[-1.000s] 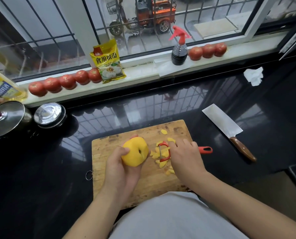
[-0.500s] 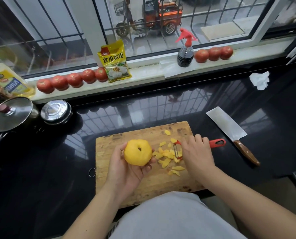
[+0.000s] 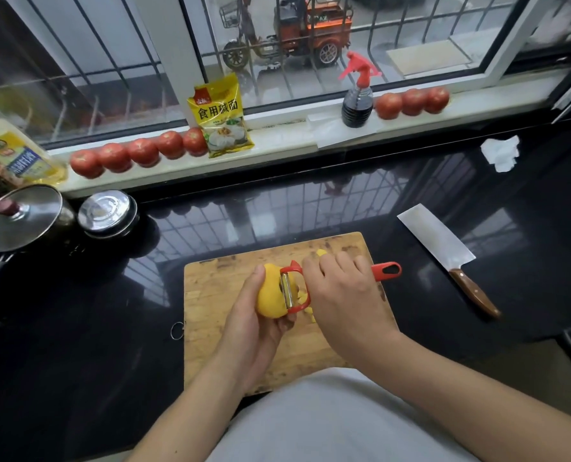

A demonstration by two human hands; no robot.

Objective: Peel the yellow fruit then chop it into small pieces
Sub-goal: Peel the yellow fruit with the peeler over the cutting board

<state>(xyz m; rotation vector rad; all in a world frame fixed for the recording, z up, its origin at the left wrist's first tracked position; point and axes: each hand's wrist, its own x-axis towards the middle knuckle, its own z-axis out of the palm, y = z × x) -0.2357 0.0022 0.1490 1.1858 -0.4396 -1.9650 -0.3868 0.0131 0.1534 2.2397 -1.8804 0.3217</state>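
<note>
Sitting at far left of frame: lidded pot [image 3: 19,218], steel container [image 3: 105,213] beside it. Centre: wooden cutting board [image 3: 210,295] on black counter. Left hand [image 3: 250,325] grasping yellow fruit [image 3: 269,295] above board, thumb on top. Right hand [image 3: 340,295] clenched round red peeler [image 3: 292,290], blade touching fruit's right side. Peel scraps [image 3: 320,252] mostly hidden behind right hand. Right of centre: cleaver [image 3: 440,248] flat on counter, untouched.

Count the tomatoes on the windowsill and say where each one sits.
8. Five tomatoes line the sill left of the yellow packet, the last one partly behind it. Three more sit right of the spray bottle. The packet may hide others.
</note>
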